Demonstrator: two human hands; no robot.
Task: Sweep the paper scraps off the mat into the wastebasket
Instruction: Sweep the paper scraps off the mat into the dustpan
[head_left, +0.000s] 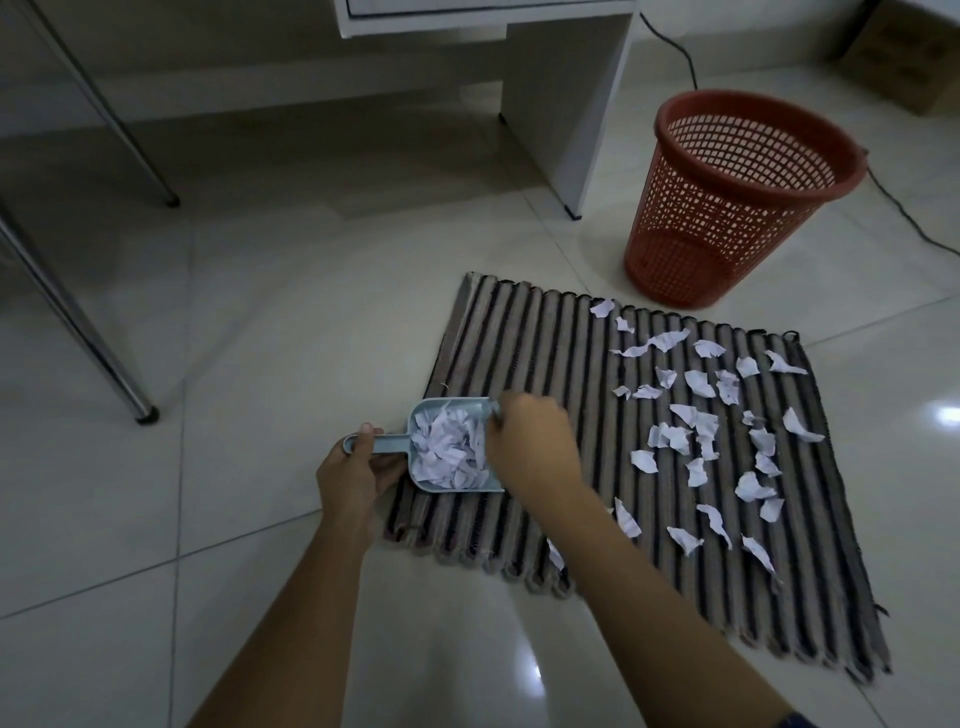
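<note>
A small pale blue dustpan sits on the left edge of the striped mat. It is full of white paper bits, heaped up in the middle. The left hand is wrapped around the dustpan's handle, with the thumb on top. The right hand is at the open side of the dustpan, fingers bent down toward the paper. It looks blurry, and I cannot tell if it holds a little brush or just pushes with its fingers.

The red wastebasket stands upright on the floor, just past the far edge of the mat. It has lots of little holes in its sides. I cannot see any paper inside it.

Many paper scraps lie spread over the right half of the mat. The left half is mostly bare stripes.

A white desk stands behind the mat, near the wastebasket. A black cord runs along the floor behind the basket. Shiny metal legs stand on the tiles to the left, well apart from the mat.
</note>
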